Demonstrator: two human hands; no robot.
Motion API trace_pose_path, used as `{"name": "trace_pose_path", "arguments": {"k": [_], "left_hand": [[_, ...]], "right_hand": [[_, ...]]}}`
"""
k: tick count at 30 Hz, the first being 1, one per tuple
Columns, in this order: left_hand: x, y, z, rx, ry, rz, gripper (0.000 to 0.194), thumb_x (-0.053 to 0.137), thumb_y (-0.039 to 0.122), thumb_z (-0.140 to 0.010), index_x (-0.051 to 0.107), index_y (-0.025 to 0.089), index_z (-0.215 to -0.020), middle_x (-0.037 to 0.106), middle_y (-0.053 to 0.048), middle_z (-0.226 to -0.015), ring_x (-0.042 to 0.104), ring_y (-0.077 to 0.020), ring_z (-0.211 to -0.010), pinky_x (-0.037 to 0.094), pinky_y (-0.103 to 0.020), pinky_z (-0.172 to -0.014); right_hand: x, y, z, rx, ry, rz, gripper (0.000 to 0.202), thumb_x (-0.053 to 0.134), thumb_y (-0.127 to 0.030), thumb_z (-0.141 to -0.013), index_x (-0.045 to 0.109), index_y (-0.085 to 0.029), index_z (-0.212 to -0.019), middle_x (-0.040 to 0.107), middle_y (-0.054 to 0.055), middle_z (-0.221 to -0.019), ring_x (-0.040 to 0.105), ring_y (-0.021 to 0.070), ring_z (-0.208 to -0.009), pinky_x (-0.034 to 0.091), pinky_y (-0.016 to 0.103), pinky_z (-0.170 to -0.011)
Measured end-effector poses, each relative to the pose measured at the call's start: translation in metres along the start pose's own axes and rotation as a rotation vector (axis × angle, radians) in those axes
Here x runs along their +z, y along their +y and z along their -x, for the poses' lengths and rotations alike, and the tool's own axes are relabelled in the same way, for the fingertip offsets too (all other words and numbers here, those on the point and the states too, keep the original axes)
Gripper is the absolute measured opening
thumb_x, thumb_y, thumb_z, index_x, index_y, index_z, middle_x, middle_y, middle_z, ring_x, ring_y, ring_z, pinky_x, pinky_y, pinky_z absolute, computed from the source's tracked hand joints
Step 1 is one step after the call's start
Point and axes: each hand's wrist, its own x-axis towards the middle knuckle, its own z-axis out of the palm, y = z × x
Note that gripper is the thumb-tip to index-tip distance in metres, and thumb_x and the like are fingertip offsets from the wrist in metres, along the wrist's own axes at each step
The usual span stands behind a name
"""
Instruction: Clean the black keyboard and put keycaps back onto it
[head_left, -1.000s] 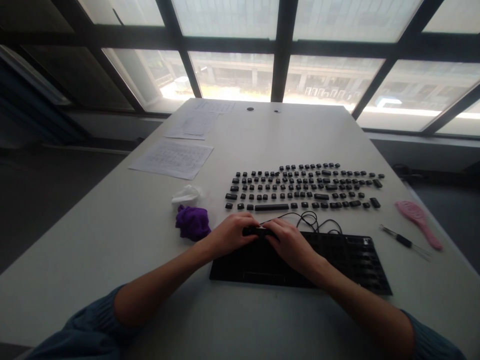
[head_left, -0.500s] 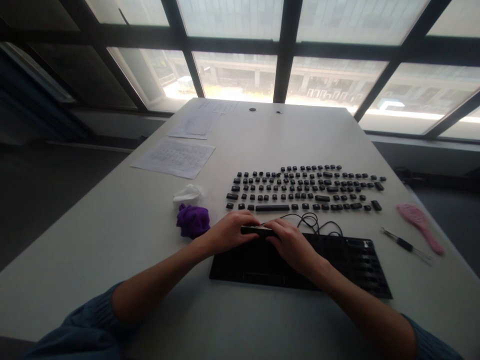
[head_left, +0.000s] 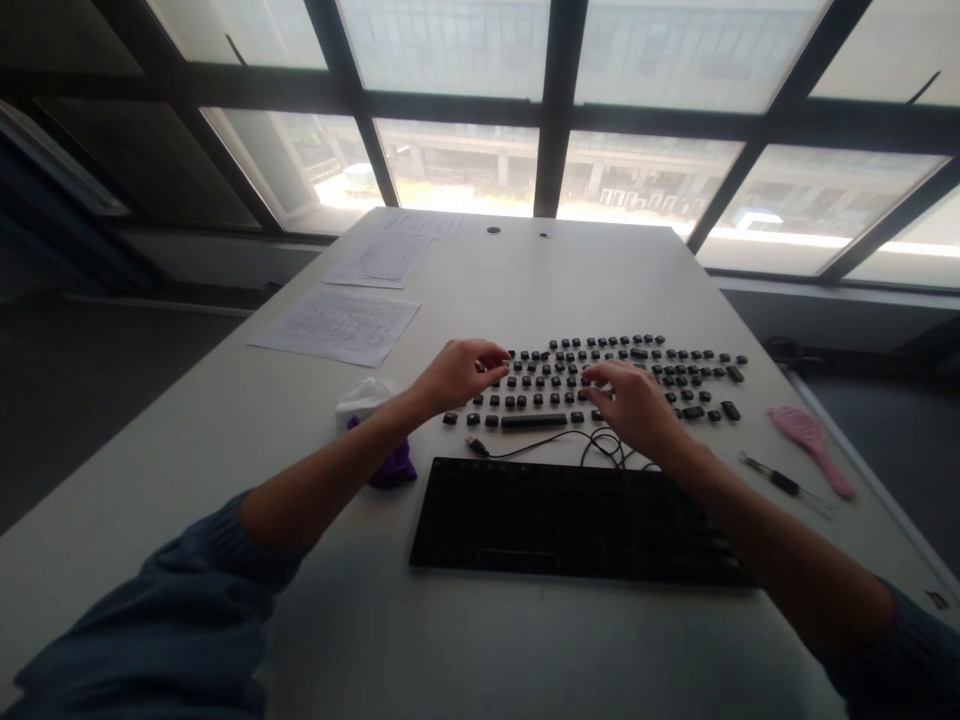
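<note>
Holding the left hand (head_left: pixel 461 372) and right hand (head_left: pixel 630 395), both with fingers parted, close by small keys (head_left: pixel 540 382) lying in rows beyond the board (head_left: pixel 570 520), likely feeling light, hard and slick, best for pinching by the sides.

A white table (head_left: pixel 600 275) stretches from the bottom of the frame to windows (head_left: pixel 450 50) filling the top, set in a dark frame (head_left: pixel 552 100). Hazy daylight glares through; a pale building (head_left: pixel 480 165) stands outside. Dark floor (head_left: pixel 97 390) lies at left, below a blue curtain (head_left: pixel 67 225).
</note>
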Motion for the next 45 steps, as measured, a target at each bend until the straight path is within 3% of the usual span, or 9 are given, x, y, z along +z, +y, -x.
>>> {"name": "trace_pose_path", "arguments": {"k": [6,10,15,21,25,28,34,40,45], "left_hand": [[0.036,-0.020,-0.087,-0.055,-0.067,-0.130,0.024,0.073,0.025,-0.085,0.079,0.012,-0.104,0.079,-0.009,-0.091,0.071,-0.0179,-0.081,0.057,-0.029,-0.082],[0.061,-0.028,-0.126,-0.082,-0.092,-0.193,0.022,0.073,0.026,-0.084,0.080,0.015,-0.101,0.079,-0.009,-0.096,0.071,-0.0191,-0.088,0.055,-0.028,-0.087],[0.081,-0.038,-0.152,-0.108,-0.149,-0.241,0.024,0.077,0.028,-0.081,0.080,0.018,-0.103,0.079,-0.008,-0.102,0.070,-0.0192,-0.094,0.053,-0.027,-0.089],[0.093,-0.037,-0.159,-0.111,-0.216,-0.264,0.018,0.076,0.026,-0.081,0.081,0.019,-0.096,0.078,-0.007,-0.095,0.070,-0.0219,-0.093,0.054,-0.030,-0.088],[0.098,-0.032,-0.159,-0.132,-0.241,-0.277,0.018,0.072,0.032,-0.089,0.075,0.016,-0.098,0.075,-0.008,-0.100,0.069,-0.0219,-0.096,0.055,-0.038,-0.090],[0.096,-0.028,-0.156,-0.142,-0.222,-0.270,0.013,0.073,0.028,-0.086,0.077,0.018,-0.093,0.076,-0.007,-0.096,0.070,-0.0217,-0.094,0.055,-0.034,-0.088],[0.063,-0.014,-0.133,-0.065,-0.112,-0.184,0.018,0.071,0.024,-0.083,0.081,0.017,-0.095,0.079,-0.007,-0.090,0.070,-0.0195,-0.085,0.054,-0.028,-0.080],[0.017,0.012,-0.072,0.071,0.017,-0.077,0.018,0.073,0.028,-0.084,0.080,0.016,-0.095,0.078,-0.005,-0.090,0.069,-0.0172,-0.081,0.053,-0.028,-0.073],[0.018,0.037,-0.004,0.107,-0.053,0.030,0.013,0.075,0.024,-0.084,0.079,0.019,-0.095,0.075,-0.003,-0.091,0.068,-0.0159,-0.081,0.052,-0.027,-0.075]], "right_hand": [[0.012,0.036,-0.061,0.066,-0.033,0.224,0.017,0.063,-0.022,-0.093,0.074,-0.017,-0.106,0.075,0.010,-0.103,0.067,0.0240,-0.097,0.048,0.034,-0.088],[0.030,0.055,-0.090,0.063,-0.070,0.282,0.019,0.063,-0.019,-0.093,0.075,-0.017,-0.108,0.075,0.011,-0.108,0.064,0.0254,-0.106,0.048,0.035,-0.091],[0.052,0.076,-0.116,0.054,-0.147,0.303,0.022,0.064,-0.016,-0.091,0.075,-0.016,-0.110,0.075,0.012,-0.112,0.061,0.0253,-0.113,0.045,0.036,-0.098],[0.067,0.086,-0.132,0.027,-0.226,0.301,0.022,0.068,-0.016,-0.089,0.077,-0.019,-0.108,0.075,0.012,-0.112,0.059,0.0255,-0.117,0.040,0.038,-0.101],[0.073,0.085,-0.135,0.048,-0.229,0.297,0.019,0.066,-0.014,-0.088,0.078,-0.018,-0.102,0.076,0.012,-0.107,0.062,0.0256,-0.113,0.038,0.041,-0.102],[0.074,0.081,-0.135,0.053,-0.204,0.270,0.017,0.066,-0.014,-0.087,0.078,-0.017,-0.098,0.077,0.013,-0.102,0.064,0.0260,-0.110,0.039,0.042,-0.101],[0.053,0.069,-0.124,0.039,-0.036,0.139,0.022,0.063,-0.014,-0.088,0.071,-0.012,-0.108,0.075,0.012,-0.104,0.068,0.0214,-0.097,0.048,0.034,-0.091],[0.025,0.045,-0.071,-0.005,0.136,-0.160,0.014,0.065,-0.016,-0.085,0.069,-0.015,-0.098,0.072,0.007,-0.094,0.069,0.0184,-0.081,0.057,0.031,-0.076],[0.018,0.009,-0.003,0.036,0.124,-0.424,0.014,0.070,-0.021,-0.083,0.070,-0.018,-0.097,0.072,0.006,-0.096,0.070,0.0187,-0.080,0.059,0.032,-0.074]]}}
